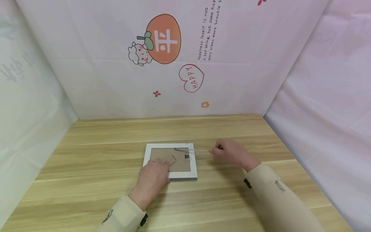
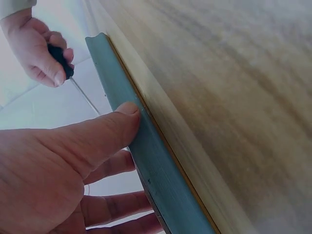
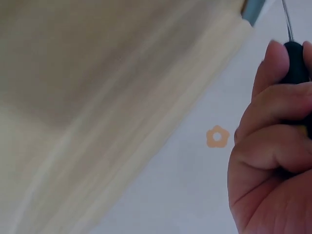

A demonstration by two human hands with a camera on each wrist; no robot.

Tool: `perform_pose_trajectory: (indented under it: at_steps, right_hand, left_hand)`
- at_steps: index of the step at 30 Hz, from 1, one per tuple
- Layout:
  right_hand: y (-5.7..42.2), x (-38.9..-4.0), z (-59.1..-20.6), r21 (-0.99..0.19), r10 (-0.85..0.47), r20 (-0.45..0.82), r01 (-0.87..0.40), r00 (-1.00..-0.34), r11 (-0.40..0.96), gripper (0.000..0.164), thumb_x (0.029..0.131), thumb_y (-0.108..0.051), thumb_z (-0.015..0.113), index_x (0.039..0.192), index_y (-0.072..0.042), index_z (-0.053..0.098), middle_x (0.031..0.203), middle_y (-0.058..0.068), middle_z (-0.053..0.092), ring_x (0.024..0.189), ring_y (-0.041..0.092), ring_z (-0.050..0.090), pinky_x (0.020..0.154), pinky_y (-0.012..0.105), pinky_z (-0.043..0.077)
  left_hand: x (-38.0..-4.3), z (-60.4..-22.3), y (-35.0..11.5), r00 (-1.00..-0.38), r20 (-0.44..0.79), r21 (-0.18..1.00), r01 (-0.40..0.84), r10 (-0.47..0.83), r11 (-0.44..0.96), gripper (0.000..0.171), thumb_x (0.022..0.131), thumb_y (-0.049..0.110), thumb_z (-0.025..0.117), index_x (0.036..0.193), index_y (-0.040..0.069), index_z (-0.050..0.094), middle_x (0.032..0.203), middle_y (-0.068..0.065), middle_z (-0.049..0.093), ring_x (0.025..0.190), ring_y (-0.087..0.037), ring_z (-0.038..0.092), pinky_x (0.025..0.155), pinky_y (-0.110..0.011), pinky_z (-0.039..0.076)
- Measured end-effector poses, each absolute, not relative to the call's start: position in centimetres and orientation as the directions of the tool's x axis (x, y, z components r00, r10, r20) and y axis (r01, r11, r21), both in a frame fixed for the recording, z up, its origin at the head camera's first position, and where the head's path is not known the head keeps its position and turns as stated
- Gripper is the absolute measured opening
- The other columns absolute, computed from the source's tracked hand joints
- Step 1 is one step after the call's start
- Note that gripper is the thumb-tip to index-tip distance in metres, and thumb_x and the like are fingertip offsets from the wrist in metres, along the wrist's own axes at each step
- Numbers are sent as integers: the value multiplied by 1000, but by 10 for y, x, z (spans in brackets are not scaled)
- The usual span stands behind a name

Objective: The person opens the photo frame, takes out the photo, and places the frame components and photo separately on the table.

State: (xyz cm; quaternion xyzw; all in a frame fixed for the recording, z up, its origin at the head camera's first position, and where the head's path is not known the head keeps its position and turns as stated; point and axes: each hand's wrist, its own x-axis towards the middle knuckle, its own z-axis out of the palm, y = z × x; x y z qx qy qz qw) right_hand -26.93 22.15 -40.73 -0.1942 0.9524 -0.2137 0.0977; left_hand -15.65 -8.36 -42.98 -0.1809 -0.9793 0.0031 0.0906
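Observation:
A picture frame [image 1: 171, 175] lies face down on the wooden table, its brown backing board [image 1: 162, 153] upward inside a white border. My left hand [image 1: 153, 175] holds its near left part, thumb against the blue-grey outer side [image 2: 161, 180] and fingers over the back. In my right hand [image 1: 232, 151] is a screwdriver [image 1: 200, 150], gripped by its dark handle [image 2: 59, 61]. The thin metal shaft points left across the border, and its tip reaches the backing's far edge. A small dark hanger [image 1: 186, 156] sits near the backing's right edge. My left fingers hide part of the board.
The wood-grain table [image 1: 95, 154] extends around the frame. A white printed cloth [image 1: 116, 90] stands behind it, with further cloth walls at left [image 1: 29, 112] and right [image 1: 324, 106].

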Motion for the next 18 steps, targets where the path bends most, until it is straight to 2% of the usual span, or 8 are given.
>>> perform_pose_trajectory:
  at_steps: [5, 8, 12, 15, 18]
  right_hand:
    - [221, -281, -394, -526, -415, -216, -252, -884, 812, 50, 92, -58, 55, 87, -8, 62, 88, 6, 71, 76, 21, 59, 64, 36, 46]
    - [221, -280, -390, -526, -384, -253, -207, -888, 825, 52, 90, -61, 55, 86, -9, 61, 88, 6, 72, 80, 23, 58, 66, 36, 44]
    - [219, -268, -389, -471, -372, -198, -245, -907, 847, 47, 89, -62, 56, 85, -15, 60, 83, 0, 68, 75, 19, 57, 64, 36, 45]
    - [217, -258, -392, -436, -374, -126, -287, -919, 853, 41, 89, -59, 58, 83, -19, 60, 76, -3, 63, 66, 16, 53, 59, 35, 45]
    - [216, -249, -396, -421, -380, -73, -317, -922, 850, 34, 90, -53, 60, 83, -19, 59, 74, -4, 59, 64, 15, 50, 58, 33, 44]
  left_hand:
    - [-156, -430, -83, -922, 161, -33, 351, 351, 936, 51, 73, 40, 81, 109, 6, 68, 84, -11, 64, 70, -26, 56, 56, -37, 53]
    - [-156, -430, -82, -924, 150, -24, 352, 351, 936, 51, 73, 39, 81, 110, 6, 68, 86, -12, 64, 71, -26, 56, 57, -36, 53]
    - [-155, -430, -82, -925, 148, -25, 350, 349, 937, 50, 74, 39, 81, 108, 5, 68, 84, -11, 64, 70, -26, 56, 55, -35, 53]
    - [-155, -430, -82, -925, 153, -32, 347, 348, 937, 47, 74, 39, 81, 104, 5, 68, 81, -10, 62, 67, -25, 54, 53, -34, 52]
    - [-154, -429, -82, -925, 155, -33, 345, 346, 938, 46, 74, 39, 81, 102, 5, 68, 79, -9, 61, 66, -24, 53, 52, -33, 51]
